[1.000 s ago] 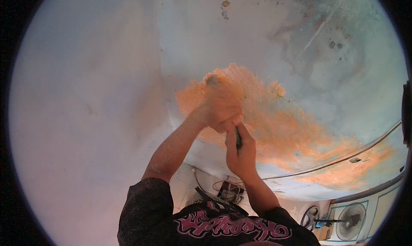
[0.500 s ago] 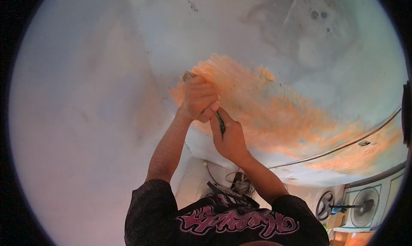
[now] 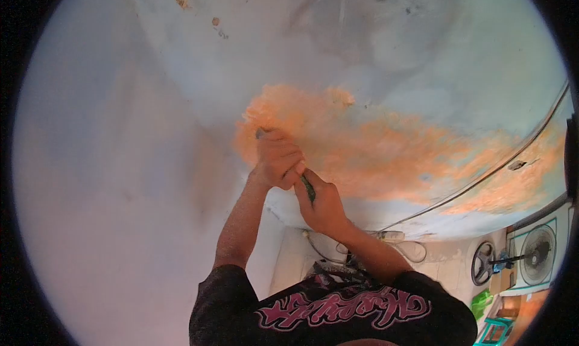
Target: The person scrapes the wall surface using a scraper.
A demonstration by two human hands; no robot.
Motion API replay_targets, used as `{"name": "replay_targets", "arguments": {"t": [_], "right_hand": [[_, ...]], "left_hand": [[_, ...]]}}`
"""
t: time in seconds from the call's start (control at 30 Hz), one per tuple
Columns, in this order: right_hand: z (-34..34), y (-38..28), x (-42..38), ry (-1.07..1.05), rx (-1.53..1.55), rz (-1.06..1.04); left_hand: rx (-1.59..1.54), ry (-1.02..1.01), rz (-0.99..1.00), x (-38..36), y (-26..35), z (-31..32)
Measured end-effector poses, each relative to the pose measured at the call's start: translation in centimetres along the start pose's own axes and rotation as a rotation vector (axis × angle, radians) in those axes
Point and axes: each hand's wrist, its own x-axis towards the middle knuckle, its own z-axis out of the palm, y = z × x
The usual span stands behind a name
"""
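Note:
Both my hands are closed around one scraper [image 3: 309, 191] with a dark green handle, held up against a painted wall [image 3: 199, 92]. My left hand [image 3: 280, 159] wraps the front part, near the grey blade tip that shows just above its fingers. Behind it, my right hand [image 3: 324, 205] grips the handle's rear end. The blade tip lies at the left part of a rough orange patch [image 3: 386, 153], where the pale blue-grey coat is gone. My left hand hides most of the blade.
A dark cable [image 3: 476, 183] crosses the wall at right. Below stand a fan [image 3: 538, 254], a cardboard box [image 3: 503, 280] and a green stool [image 3: 497, 331]. Coiled wires [image 3: 413, 250] lie low behind my right arm. Small holes and stains mark the wall above.
My view has shifted to the right. Both hands, still on the scraper, have moved down from the orange patch's upper left edge to lower on its left side.

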Motion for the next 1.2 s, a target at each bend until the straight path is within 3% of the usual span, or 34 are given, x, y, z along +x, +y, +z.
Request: {"name": "replay_targets", "arguments": {"t": [0.07, 0.1, 0.23, 0.3, 0.37, 0.43, 0.57, 0.63, 0.77, 0.83, 0.9, 1.07, 1.2], "right_hand": [[0.2, -0.8, 2.2, 0.013, -0.020, -0.083], [0.3, -1.3, 2.8, 0.018, -0.029, -0.151], [-0.7, -0.4, 1.9, -0.079, 0.012, -0.037], [-1.8, 0.5, -0.8, 0.042, -0.060, -0.036], [-3.8, 1.6, -2.4, 0.282, 0.034, -0.081], [-7.9, -1.4, -3.0, 0.312, 0.062, 0.083], [-9.2, -1.5, -2.7, 0.280, 0.084, 0.069], [-7.7, 0.6, -4.1, 0.272, 0.147, 0.090], [-7.6, 3.1, -5.9, 0.360, 0.386, 0.196], [-8.6, 2.4, -4.0, 0.336, 0.446, 0.163], [-8.9, 1.8, -3.4, 0.308, 0.516, 0.124], [-7.6, 1.2, -5.1, 0.259, 0.915, 0.387], [-7.3, 0.9, -3.8, 0.244, 0.796, 0.243]], "left_hand": [[0.034, 0.060, 0.027, 1.5, -0.7, -0.5], [0.062, -0.008, -0.011, 2.0, -1.5, -1.8], [0.123, -0.112, -0.043, 2.3, -0.1, -1.7], [0.085, -0.044, 0.074, 1.3, 0.7, 1.0], [-0.005, -0.222, 0.105, 5.0, 2.6, 3.9], [-0.019, -0.321, 0.167, 10.1, 4.1, 5.3], [-0.066, -0.321, 0.139, 10.7, 4.4, 5.9], [-0.097, -0.509, 0.097, 9.1, 4.6, 6.3], [-0.079, -0.463, 0.125, 9.8, 6.1, 8.1], [0.017, -0.563, 0.272, 13.1, 5.6, 8.0], [-0.016, -0.619, 0.220, 13.4, 5.2, 8.3], [-0.052, -0.718, 0.203, 12.1, 5.7, 8.2], [-0.073, -0.769, 0.152, 13.2, 5.6, 7.2]]}}
